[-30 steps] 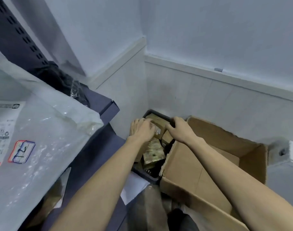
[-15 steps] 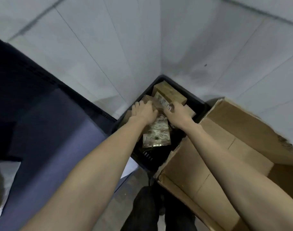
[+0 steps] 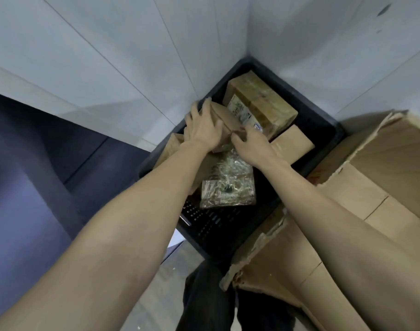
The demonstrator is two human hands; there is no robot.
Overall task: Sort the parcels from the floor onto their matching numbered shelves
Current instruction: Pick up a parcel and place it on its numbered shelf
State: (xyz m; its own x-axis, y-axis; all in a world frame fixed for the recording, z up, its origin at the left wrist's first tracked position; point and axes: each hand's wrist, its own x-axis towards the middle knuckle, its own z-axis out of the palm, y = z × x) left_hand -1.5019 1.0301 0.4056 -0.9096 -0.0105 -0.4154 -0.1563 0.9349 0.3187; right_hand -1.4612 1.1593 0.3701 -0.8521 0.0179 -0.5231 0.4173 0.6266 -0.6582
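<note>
A large torn cardboard box (image 3: 371, 199) is seen at the right, its ragged flaps lying over the right edge of a black plastic crate (image 3: 323, 120) that is set on the floor in the corner of two pale tiled walls (image 3: 108, 56). A dark shelf surface (image 3: 37, 151) is seen at the left, just beside the crate. Several brown parcels are held in the crate: a long taped parcel (image 3: 264, 101) with a white label lies toward the far corner, a plain brown parcel (image 3: 292, 144) lies just beside it toward the right wall of the crate, and a parcel wrapped in clear film (image 3: 230, 185) lies nearer the person, below both wrists. A small brown parcel (image 3: 224, 120) is held between the two hands above the others, tilted, at the left side of the crate. The left hand (image 3: 201, 127) is laid over the parcel's left face with the fingers spread and curled round its far edge, so that the grip is closed round the parcel. The right hand (image 3: 249, 144) is set against the parcel's near right corner, with the fingertips bent onto the cardboard; how firmly that grip is pressed cannot be told, as the fingertips are partly hidden. The person's dark trouser legs (image 3: 204, 295) are seen at the bottom.
</note>
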